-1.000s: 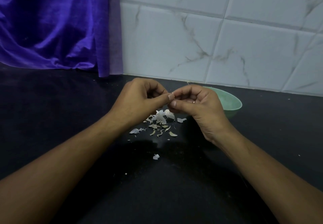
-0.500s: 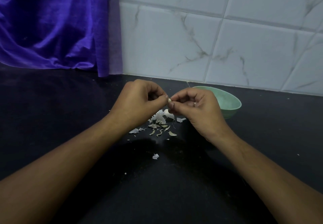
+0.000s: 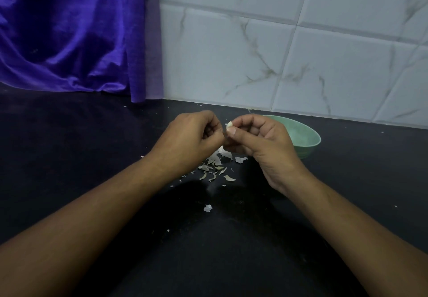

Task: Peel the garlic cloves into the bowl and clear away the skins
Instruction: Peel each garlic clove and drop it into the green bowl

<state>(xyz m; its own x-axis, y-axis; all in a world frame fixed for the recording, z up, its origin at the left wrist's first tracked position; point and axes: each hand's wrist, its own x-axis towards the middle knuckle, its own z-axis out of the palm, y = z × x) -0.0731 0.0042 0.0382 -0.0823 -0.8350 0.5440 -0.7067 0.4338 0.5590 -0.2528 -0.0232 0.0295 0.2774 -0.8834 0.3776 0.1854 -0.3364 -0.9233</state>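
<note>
Pinching a white garlic clove (image 3: 229, 124), my right hand (image 3: 261, 143) is by the round green bowl (image 3: 309, 147). I cannot tell what my curled left hand (image 3: 190, 136) holds.

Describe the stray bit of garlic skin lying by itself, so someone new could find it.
On the black counter, a green bowl sits near the tiled wall, with a pile of skins to its left. The stray skin is the white flake lying alone, nearer the person than the pile.
</note>
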